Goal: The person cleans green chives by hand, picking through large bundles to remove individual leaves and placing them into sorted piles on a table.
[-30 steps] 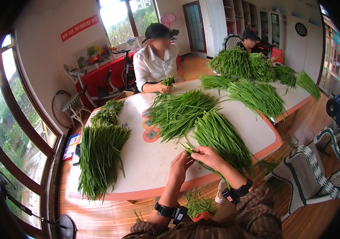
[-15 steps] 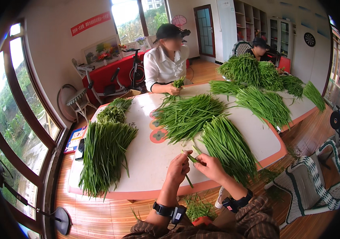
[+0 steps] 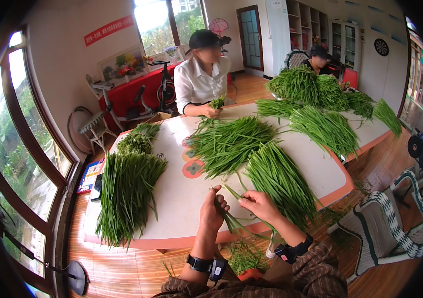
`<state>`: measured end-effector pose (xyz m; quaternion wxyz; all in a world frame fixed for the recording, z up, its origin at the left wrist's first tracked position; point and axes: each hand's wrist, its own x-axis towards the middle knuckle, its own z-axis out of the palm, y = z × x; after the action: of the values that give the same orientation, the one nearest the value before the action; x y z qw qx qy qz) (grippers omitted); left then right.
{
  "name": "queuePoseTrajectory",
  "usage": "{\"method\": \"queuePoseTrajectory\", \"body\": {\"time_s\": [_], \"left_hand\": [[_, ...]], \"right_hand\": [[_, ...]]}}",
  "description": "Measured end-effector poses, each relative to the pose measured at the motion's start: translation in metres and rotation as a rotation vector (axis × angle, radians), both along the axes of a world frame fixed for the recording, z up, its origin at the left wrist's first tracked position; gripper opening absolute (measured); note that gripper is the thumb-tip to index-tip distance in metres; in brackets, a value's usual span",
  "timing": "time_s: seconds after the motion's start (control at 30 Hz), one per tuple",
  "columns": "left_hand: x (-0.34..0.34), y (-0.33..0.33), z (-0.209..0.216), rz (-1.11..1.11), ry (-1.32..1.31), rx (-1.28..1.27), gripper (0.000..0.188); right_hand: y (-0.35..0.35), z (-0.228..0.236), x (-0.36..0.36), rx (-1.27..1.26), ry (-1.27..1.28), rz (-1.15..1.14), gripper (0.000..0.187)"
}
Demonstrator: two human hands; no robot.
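Over the near edge of the table (image 3: pixel 181 242), my left hand (image 3: pixel 213 211) is closed around a few garlic chives (image 3: pixel 233 224), whose green leaves hang below it. My right hand (image 3: pixel 261 204), just beside it, pinches a chive stalk (image 3: pixel 229 189) with its pale end pointing up and left. Close beyond my right hand lies a thick bundle of chives (image 3: pixel 281 179). A looser heap of chives (image 3: pixel 233 144) sits farther back in the middle. On the left, a neat pile of long chives (image 3: pixel 129 193) rests with its leaves over the table edge.
Across the table a person in white (image 3: pixel 204 77) holds a small bunch of greens (image 3: pixel 217 103). Another person (image 3: pixel 316 62) sits behind a tall chive heap (image 3: pixel 295 85). A woven chair (image 3: pixel 380 233) stands at right. Leaf scraps fill a red container (image 3: pixel 251 273) below my hands.
My right hand has shifted slightly away from my left and lower. More leaves now show hanging between the hands, and a pale stalk end shows. The whole view has shifted a little.
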<state>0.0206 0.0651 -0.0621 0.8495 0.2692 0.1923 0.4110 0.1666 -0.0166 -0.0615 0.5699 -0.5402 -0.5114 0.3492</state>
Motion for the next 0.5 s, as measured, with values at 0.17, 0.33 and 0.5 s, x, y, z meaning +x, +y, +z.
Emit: {"method": "queuePoseTrajectory", "body": {"time_s": [0.17,0.33,0.5], "left_hand": [[0.013,-0.004,0.012,-0.080,0.158,0.133,0.033],[0.003,0.006,0.007,-0.097,0.114,0.081,0.022],[-0.034,0.003,0.017,-0.072,0.054,0.049,0.028]], "right_hand": [[0.003,0.009,-0.008,-0.071,-0.137,-0.038,0.016],[0.004,0.008,0.002,0.037,-0.220,-0.050,0.028],[0.009,-0.021,0.040,-0.026,-0.343,-0.097,0.031]]}}
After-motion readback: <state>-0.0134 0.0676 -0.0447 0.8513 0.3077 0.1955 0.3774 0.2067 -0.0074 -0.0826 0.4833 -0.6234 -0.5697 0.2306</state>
